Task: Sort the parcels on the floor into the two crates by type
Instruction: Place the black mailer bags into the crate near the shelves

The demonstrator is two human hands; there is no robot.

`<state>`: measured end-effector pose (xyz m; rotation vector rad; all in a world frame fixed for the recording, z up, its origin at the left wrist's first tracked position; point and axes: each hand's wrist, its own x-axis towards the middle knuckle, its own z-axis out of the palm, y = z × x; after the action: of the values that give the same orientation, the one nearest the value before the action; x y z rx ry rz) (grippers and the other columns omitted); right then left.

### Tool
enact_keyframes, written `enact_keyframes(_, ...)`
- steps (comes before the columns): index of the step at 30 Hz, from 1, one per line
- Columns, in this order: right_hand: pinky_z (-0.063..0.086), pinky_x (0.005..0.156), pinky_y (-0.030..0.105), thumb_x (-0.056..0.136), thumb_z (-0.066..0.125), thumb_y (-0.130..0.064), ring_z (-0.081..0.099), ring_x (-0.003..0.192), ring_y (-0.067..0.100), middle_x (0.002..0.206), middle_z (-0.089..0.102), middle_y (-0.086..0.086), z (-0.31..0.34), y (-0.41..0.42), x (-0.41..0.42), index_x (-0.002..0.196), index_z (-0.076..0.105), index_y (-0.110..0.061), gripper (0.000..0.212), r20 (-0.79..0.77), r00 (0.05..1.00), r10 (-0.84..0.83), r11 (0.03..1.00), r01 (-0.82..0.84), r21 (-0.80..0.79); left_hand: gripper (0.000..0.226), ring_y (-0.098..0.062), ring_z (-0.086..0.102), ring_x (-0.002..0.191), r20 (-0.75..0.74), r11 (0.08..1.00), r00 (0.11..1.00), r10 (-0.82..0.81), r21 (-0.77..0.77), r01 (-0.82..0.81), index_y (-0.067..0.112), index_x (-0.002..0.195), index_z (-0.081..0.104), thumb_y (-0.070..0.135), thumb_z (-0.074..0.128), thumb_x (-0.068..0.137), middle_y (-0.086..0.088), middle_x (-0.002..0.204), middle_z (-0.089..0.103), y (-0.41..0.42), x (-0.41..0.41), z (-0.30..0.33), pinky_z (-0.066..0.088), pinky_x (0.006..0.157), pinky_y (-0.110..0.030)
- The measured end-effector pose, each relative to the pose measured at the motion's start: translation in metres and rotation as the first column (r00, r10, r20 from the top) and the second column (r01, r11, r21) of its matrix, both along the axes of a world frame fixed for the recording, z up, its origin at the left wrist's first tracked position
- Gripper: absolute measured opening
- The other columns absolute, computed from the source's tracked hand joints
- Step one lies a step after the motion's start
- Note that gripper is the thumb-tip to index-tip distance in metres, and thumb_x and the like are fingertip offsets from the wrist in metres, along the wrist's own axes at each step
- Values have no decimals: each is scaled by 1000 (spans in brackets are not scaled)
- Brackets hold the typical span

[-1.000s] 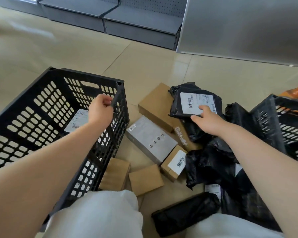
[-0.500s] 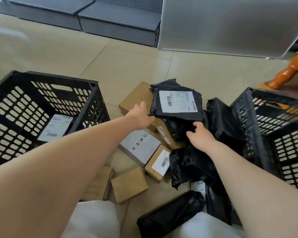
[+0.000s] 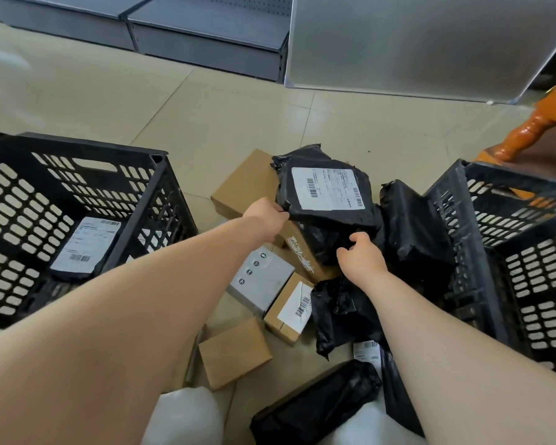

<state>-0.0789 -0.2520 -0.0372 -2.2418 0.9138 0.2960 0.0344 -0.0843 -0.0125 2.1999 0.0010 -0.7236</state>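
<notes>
left hand (image 3: 264, 220) grips black mailer (image 3: 328, 194) | brown box (image 3: 244, 187) beneath

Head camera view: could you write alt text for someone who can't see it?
Two bare hands, left and right, reach into a floor pile of black mailer bags and cardboard boxes, between two black crates.

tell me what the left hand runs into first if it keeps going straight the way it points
The left hand points forward and right, its fingertips already at the near-left corner of the black labelled bag. That bag comes first; the brown box lies beneath.
</notes>
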Motion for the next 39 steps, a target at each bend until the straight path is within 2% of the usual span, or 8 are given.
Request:
enact_keyframes(6, 54, 81, 39, 100, 47, -26, 59, 103, 30, 122, 60, 16, 2, 11, 13, 137, 48, -6, 41, 84, 955, -284, 922, 248, 298, 8, -18, 56, 82, 116, 987, 980, -162, -3, 163, 18, 93, 64, 24, 59, 96, 1, 87, 58, 4, -4, 3, 48, 71, -32)
enact_keyframes(10, 56, 81, 53, 102, 48, -46, 62, 103, 41, 122, 56, 27, 15, 19, 18, 142, 41, -14, 52, -200, 801, -564, 393, 473, 789, 2, -17, 59, 109, -53, 959, 975, -216, -198, 202, 20, 94, 64, 22, 64, 93, -2, 114, 62, 17, -2, 0, 57, 82, -29)
enact_keyframes(13, 49, 93, 57, 101, 52, -40, 52, 125, 45, 137, 50, 31, 15, 20, 19, 147, 38, -11, 57, -280, 789, -546, 212, 454, 866, 4, -16, 55, 121, -218, 905, 898, -381, -285, 315, 20, 95, 64, 19, 66, 92, -1, 126, 60, 32, -2, -4, 56, 92, -37)
enact_keyframes(17, 57, 65, 54, 104, 47, -26, 67, 97, 41, 111, 69, 24, 18, 23, 20, 127, 58, -7, 32, -332, 753, -568, 35, 425, 904, 6, -18, 53, 125, -394, 872, 785, -479, -315, 374, 18, 92, 64, 14, 68, 91, -4, 130, 60, 44, -5, -5, 51, 100, -48)
enact_keyframes(24, 55, 90, 56, 98, 62, -21, 67, 102, 36, 110, 70, 17, 9, 19, 19, 117, 62, -10, 22, -222, 769, -600, 208, 418, 884, 24, -18, 58, 122, -513, 896, 735, -442, -228, 380, 16, 119, 61, 16, 63, 95, -4, 127, 64, 43, -8, -5, 54, 96, -45)
enact_keyframes(30, 56, 74, 43, 94, 67, -23, 68, 103, 27, 108, 74, 5, 19, 14, 12, 120, 65, -20, 26, -55, 863, -503, 469, 326, 821, 38, -21, 57, 109, -373, 984, 924, -81, 117, 133, 12, 136, 48, 29, 43, 102, -3, 115, 64, 69, 5, -10, 55, 88, -40)
enact_keyframes(34, 57, 83, 40, 94, 67, -23, 69, 105, 24, 107, 77, 2, 32, 20, 12, 121, 68, -21, 27, -6, 893, -450, 467, 242, 851, 53, -25, 59, 113, -344, 978, 932, 112, -128, -165, 13, 140, 48, 49, 38, 102, -5, 126, 62, 85, 17, 3, 49, 97, -42)
enact_keyframes(39, 52, 100, 43, 100, 58, -24, 67, 114, 22, 118, 74, 0, 49, 31, 22, 127, 65, -23, 28, 77, 959, -274, 454, 58, 889, 53, -27, 62, 115, -421, 934, 907, -37, -336, -118, 19, 130, 56, 58, 49, 95, -4, 125, 66, 96, 13, 45, 48, 101, -51)
